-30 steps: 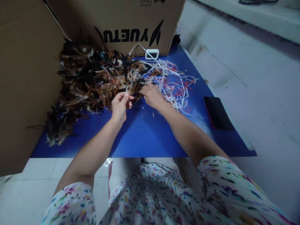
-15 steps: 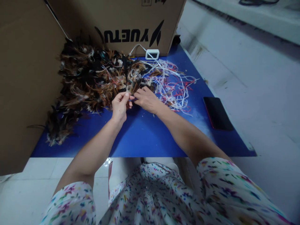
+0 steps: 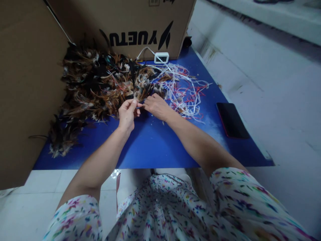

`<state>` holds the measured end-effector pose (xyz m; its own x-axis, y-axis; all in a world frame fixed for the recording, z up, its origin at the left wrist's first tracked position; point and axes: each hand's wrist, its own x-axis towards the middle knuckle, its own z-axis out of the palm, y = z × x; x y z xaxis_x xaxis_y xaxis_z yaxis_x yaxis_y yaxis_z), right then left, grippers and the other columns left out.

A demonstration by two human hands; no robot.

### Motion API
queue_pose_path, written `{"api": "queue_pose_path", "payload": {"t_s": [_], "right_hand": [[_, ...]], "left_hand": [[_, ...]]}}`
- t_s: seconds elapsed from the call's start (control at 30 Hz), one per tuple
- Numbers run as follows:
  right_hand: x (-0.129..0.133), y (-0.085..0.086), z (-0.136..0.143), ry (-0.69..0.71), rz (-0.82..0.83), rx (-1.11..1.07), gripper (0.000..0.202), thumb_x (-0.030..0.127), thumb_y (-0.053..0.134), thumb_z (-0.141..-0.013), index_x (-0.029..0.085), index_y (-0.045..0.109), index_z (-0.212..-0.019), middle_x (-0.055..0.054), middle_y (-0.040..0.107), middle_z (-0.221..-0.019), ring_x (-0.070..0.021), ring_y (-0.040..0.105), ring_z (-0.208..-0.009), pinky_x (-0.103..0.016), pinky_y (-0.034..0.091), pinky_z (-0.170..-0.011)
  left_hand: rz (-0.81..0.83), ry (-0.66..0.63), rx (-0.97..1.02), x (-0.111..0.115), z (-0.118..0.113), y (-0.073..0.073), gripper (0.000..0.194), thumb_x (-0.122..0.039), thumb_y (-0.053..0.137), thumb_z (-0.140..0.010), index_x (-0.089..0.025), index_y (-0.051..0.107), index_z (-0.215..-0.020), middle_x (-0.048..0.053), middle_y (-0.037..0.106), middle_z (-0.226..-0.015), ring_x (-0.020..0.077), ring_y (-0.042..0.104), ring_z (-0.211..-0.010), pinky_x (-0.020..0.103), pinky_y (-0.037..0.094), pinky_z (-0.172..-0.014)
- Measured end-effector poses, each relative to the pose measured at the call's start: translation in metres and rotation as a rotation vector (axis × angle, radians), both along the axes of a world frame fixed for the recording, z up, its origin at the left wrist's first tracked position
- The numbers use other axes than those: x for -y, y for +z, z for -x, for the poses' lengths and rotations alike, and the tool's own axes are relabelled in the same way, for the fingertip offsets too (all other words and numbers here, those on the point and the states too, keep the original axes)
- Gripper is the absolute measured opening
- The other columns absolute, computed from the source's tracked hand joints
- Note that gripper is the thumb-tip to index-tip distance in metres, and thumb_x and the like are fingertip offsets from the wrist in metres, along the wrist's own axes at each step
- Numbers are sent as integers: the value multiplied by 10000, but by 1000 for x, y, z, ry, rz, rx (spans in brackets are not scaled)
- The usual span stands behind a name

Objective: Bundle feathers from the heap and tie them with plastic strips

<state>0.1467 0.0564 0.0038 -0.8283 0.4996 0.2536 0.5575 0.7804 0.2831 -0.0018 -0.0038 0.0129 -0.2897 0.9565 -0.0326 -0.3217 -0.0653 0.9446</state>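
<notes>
Your left fingers [image 3: 132,104] pinch feathers [image 3: 140,86]; whether your right fingers [image 3: 148,101], at 3 o'clock, grip is unclear; pinch lightly, steadily.

On the blue counter [image 3: 160,147] a dark phone [image 3: 232,120] lies to the right; at the far side, a little white device [image 3: 161,58] sits before a big carton [image 3: 140,20].

left hand [image 3: 126,115]: fingers [image 3: 132,105] pinched | right hand [image 3: 156,106]: bent, fingertips unclear
</notes>
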Motion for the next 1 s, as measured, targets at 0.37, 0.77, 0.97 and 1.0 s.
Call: {"api": "queue_pose_path", "payload": {"t_s": [0.37, 0.77, 0.97, 1.0], "right_hand": [[-9, 6, -23, -69, 162, -207, 320, 110, 424, -913, 175, 722, -1009, -108, 695, -986, -265, 535, -1006, -420, 336, -901], [-2, 20, -17, -668, 406, -471, 241, 279, 581, -890, 133, 754, -972, -176, 736, -1000, -331, 674, -994, -492, 524, -891], [0, 23, -13, -806, 564, -444, 218, 249, 643, -860, 132, 761, -1001, -187, 746, -1031, -332, 703, -1029, -507, 547, -923], [0, 24, -13, -816, 584, -451, 217, 213, 629, -861, 128, 762, -1009, -192, 746, -1047, -332, 703, -1037, -500, 545, -930]], "left_hand": [[20, -15, 5, 0, 0, 0, 165, -296, 740, -840, -186, 627, -789, -32, 682, -650, 41, 503, -418, 166, 396, -407], [24, -17, 6, 1, -1, 1, 161, -292, 734, -847, -185, 628, -788, -19, 697, -655, 41, 505, -413, 159, 389, -397], [36, -24, 6, 1, -2, 0, 135, -257, 698, -869, -185, 625, -781, -16, 698, -655, 46, 511, -424, 165, 390, -404], [34, -27, 4, 1, -2, -1, 139, -260, 701, -868, -184, 625, -780, -13, 703, -662, 46, 512, -425, 165, 389, -404]]}}
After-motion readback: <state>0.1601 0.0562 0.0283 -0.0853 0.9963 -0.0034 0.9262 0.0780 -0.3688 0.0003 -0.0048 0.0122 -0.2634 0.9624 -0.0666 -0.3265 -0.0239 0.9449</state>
